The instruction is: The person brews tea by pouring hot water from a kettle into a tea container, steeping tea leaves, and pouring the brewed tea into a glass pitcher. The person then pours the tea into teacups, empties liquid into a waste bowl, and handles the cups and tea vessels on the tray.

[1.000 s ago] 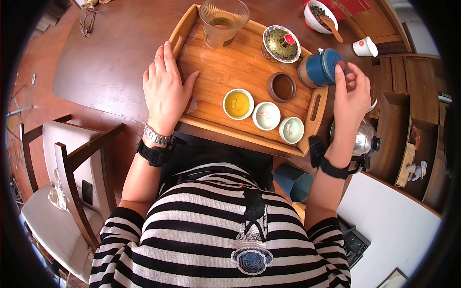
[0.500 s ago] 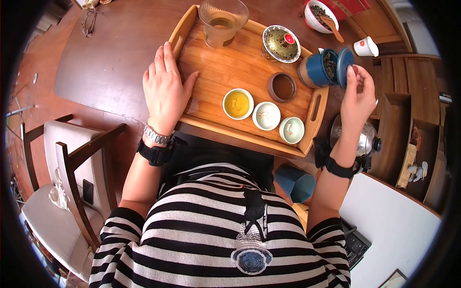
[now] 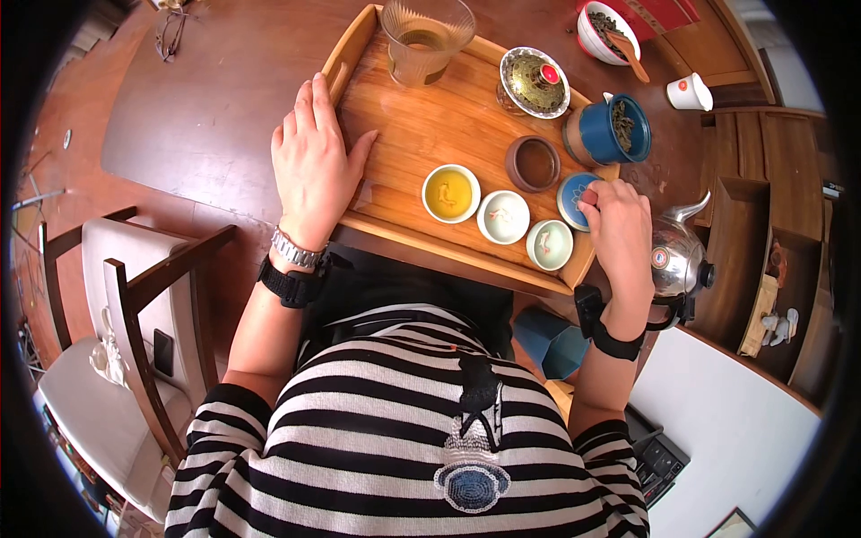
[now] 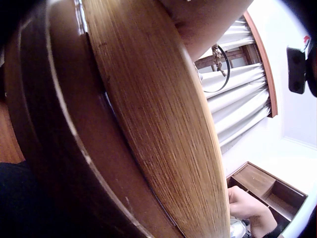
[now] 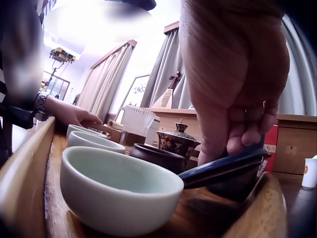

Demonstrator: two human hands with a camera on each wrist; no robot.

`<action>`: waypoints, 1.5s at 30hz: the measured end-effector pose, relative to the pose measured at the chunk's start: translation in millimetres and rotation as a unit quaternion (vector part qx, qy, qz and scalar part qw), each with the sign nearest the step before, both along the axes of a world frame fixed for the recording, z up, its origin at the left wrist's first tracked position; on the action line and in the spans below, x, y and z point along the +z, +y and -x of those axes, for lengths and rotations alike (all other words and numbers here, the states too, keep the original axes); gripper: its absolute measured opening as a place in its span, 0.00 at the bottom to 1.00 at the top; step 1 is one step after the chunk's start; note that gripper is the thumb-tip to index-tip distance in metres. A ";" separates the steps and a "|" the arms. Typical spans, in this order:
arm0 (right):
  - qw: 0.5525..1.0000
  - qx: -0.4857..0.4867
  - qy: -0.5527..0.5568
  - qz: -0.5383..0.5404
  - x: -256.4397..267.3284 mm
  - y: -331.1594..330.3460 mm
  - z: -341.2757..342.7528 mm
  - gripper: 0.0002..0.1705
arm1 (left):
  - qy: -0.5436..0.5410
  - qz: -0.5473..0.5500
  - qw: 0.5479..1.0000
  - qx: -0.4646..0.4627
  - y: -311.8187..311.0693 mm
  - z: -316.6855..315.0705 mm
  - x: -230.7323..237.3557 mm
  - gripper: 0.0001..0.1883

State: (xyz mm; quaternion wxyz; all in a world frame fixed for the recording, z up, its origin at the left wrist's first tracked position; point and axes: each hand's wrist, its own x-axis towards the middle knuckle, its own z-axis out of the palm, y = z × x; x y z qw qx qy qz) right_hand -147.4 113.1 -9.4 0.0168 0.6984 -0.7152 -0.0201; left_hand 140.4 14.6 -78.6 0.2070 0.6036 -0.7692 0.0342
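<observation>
My right hand [image 3: 619, 229] pinches a round blue lid [image 3: 574, 193] with a white flower pattern, over the right end of the wooden tray [image 3: 421, 117]. In the right wrist view the lid [image 5: 225, 168] is tilted, its lower edge right at the pale green cup [image 5: 121, 188]. Its blue tea mug [image 3: 596, 130] stands uncovered by the tray's right end, with tea leaves [image 3: 623, 125] inside. My left hand [image 3: 316, 166] rests on the tray's left edge with straight fingers. Near the lid are a brown cup [image 3: 533, 163], a white cup [image 3: 504, 217] and a cup of yellow tea [image 3: 450, 194].
A ribbed glass [image 3: 421, 45] and a patterned lidded bowl [image 3: 534, 82] stand at the tray's back. Beyond it are a bowl of tea leaves [image 3: 605, 36] with a wooden scoop and a paper cup [image 3: 689, 92]. A steel kettle [image 3: 674, 255] stands right of my right hand.
My right hand has lifted the lid off the blue mug, uncovering the leaves, and carried it down and left over the tray beside the cups. My left hand has stayed on the tray's edge.
</observation>
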 end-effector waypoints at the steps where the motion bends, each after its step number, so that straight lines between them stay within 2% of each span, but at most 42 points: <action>1: 1.000 0.000 0.000 0.000 -2.9 -1.3 0.2 0.07 | 0.000 -0.003 1.000 0.001 0.1 0.3 0.2 0.41; 10: 0.999 0.015 -0.041 -0.003 -20.9 -7.6 2.6 0.09 | 0.001 -0.002 1.000 0.000 0.0 -0.2 -1.4 0.41; 15: 0.997 -0.014 -0.065 -0.050 -19.1 -8.5 -0.4 0.09 | 0.001 0.004 1.000 0.000 -0.1 -0.6 -1.5 0.41; 19: 0.994 -0.027 -0.097 -0.041 -18.5 -7.5 -3.1 0.13 | 0.001 0.005 1.000 -0.001 0.0 -0.7 -0.9 0.41; 21: 0.985 -0.052 -0.163 -0.014 -14.0 -10.3 -13.2 0.23 | 0.001 0.003 1.000 0.000 0.2 -0.9 -0.7 0.41; 22: 0.985 -0.052 -0.163 -0.014 -13.5 -12.2 -18.3 0.23 | 0.000 0.001 1.000 0.000 0.2 -0.7 -0.7 0.41; 25: 0.977 -0.021 -0.212 -0.016 -15.4 -20.7 -28.6 0.38 | -0.001 0.004 1.000 -0.001 -0.4 -1.1 -2.1 0.41; 32: 0.960 -0.003 -0.278 -0.027 -25.2 -36.6 -30.1 0.42 | -0.007 0.015 1.000 -0.006 -0.7 -1.6 -2.3 0.42; 37: 0.950 -0.046 -0.305 -0.057 -22.1 -41.0 -31.2 0.41 | 0.000 0.013 1.000 -0.008 -0.6 -1.0 -1.9 0.42; 44: 0.952 -0.034 -0.303 0.003 -29.8 -40.3 -26.6 0.38 | -0.003 0.020 1.000 -0.007 -0.7 -1.4 -3.3 0.42; 45: 0.948 -0.057 -0.314 -0.001 -25.7 -40.1 -28.2 0.38 | -0.003 0.021 1.000 -0.007 -0.7 -1.4 -3.2 0.42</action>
